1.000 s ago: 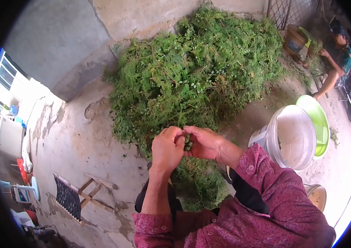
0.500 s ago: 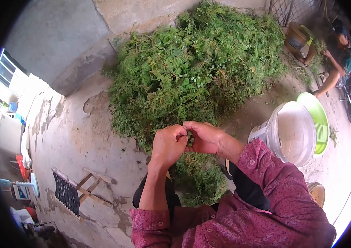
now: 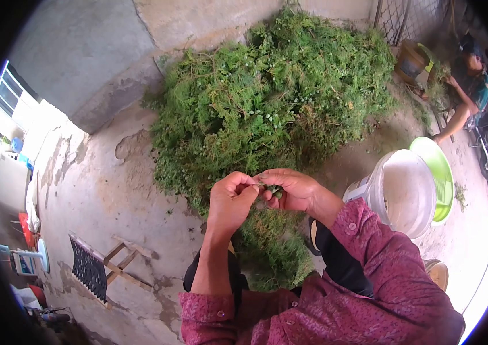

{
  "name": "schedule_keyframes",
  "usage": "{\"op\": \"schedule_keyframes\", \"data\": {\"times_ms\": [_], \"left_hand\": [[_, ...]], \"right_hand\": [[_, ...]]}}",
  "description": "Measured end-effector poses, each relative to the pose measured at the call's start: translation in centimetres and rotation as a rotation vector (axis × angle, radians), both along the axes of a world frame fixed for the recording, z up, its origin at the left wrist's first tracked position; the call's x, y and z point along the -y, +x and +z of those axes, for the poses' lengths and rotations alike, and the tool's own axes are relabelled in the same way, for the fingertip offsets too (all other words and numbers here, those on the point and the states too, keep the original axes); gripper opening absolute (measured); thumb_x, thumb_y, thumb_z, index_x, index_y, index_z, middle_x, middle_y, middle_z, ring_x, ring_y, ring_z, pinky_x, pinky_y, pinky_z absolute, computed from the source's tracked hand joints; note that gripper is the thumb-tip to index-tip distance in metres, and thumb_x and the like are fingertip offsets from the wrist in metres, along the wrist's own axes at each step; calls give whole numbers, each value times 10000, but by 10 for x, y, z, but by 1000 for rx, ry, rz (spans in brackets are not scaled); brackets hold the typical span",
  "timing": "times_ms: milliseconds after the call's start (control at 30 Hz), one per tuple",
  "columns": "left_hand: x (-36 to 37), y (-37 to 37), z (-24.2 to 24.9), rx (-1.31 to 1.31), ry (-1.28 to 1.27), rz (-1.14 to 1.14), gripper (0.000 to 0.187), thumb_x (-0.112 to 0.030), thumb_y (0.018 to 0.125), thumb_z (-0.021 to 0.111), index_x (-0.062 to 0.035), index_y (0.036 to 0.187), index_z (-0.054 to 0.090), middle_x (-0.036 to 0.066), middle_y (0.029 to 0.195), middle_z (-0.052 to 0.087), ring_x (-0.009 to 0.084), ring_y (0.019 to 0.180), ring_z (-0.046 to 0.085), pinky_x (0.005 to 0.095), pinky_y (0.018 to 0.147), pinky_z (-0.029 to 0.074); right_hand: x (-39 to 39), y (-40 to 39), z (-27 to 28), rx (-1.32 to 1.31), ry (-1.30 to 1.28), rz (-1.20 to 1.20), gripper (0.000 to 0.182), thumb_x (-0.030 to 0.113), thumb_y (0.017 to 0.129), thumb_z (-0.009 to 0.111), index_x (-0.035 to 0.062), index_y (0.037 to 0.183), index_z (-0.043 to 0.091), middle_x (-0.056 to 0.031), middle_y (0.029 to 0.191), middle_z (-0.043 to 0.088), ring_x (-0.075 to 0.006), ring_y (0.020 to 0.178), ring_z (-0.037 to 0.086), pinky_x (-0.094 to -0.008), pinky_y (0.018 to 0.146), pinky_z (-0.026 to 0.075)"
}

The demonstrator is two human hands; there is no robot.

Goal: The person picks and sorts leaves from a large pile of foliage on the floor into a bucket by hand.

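Sprig [image 3: 278, 193], roughly crosswise, in right hand [image 3: 296, 188]

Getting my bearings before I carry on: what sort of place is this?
Probably a yard or work shed: green branches heaped by a bare wall, on a worn concrete floor.

Grey wall [image 3: 91, 54], patchy concrete floor [image 3: 114, 192], black-seated wooden stool [image 3: 90, 267], and a bright window [image 3: 7, 95] at far left.
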State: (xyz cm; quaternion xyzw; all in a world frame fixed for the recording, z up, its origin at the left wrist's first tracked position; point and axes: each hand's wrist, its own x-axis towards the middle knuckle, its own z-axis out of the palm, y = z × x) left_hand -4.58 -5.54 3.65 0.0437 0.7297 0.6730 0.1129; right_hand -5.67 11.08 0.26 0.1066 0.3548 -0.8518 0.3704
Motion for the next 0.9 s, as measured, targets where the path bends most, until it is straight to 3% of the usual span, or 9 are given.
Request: {"op": "schedule_keyframes", "data": {"times_ms": [200,300,400,467,533,733,800,867,900], "left_hand": [[6,2,3,-68,-118,-174,28,-47,763,588,-26,773,573,-26,612,534,20,518,434,187,442,340],[0,10,2,-75,-96,-309,100,-56,756,597,-25,850,590,-29,634,528,23,556,453,187,476,363],[6,11,8,-44,-22,-205,190,-62,759,596,-33,947,593,-18,666,538,32,586,475,192,503,383],[12,7,11,-64,-7,-96,210,-82,776,592,-29,979,585,6,691,559,44,553,481,191,468,391],[15,8,20,62,140,11,193,-90,797,591,-23,977,578,8,687,558,46,547,484,185,457,392],[7,11,-9,-170,-49,2,167,-110,807,591,-35,955,579,49,719,592,88,579,539,206,478,419],[-3,20,-15,-669,-712,-92,135,-121,782,598,-48,890,562,102,745,601,188,575,572,287,487,450],[-13,37,-29,-699,-1180,-390,135,-121,707,578,-69,794,488,117,688,546,275,613,585,417,543,467],[-18,49,-32,-675,-1227,-553,154,-102,678,566,-71,815,503,105,682,545,260,605,587,394,543,464]], "right_hand": [[-42,-9,23,2,-129,-338,162,-3,769,592,14,922,543,25,645,489,-26,489,397,-144,376,266],[-108,12,40,-247,46,-713,186,27,793,593,9,970,540,25,654,481,-30,487,408,-150,373,280],[-178,54,29,-363,682,-1112,144,83,836,568,7,957,588,-4,696,517,-77,529,449,-191,436,355],[-244,86,-6,-297,1482,-758,304,194,804,594,25,1057,575,-87,899,610,-175,838,592,-292,664,483],[-261,118,-21,-658,2509,-40,395,228,763,615,12,1090,567,-171,982,613,-290,905,598,-371,765,476],[-188,70,-10,-743,1969,-328,438,286,738,628,50,1102,561,-175,944,623,-311,831,607,-357,752,482],[-149,44,-15,-895,1963,-53,378,283,744,605,36,1029,581,-175,895,618,-325,805,603,-370,719,485],[-130,16,-45,-971,1791,81,361,283,746,586,34,1008,584,-181,872,613,-329,817,598,-400,739,476],[-126,1,-74,-1000,1729,171,361,284,748,577,36,1010,584,-186,869,610,-329,833,595,-414,755,470]]}}
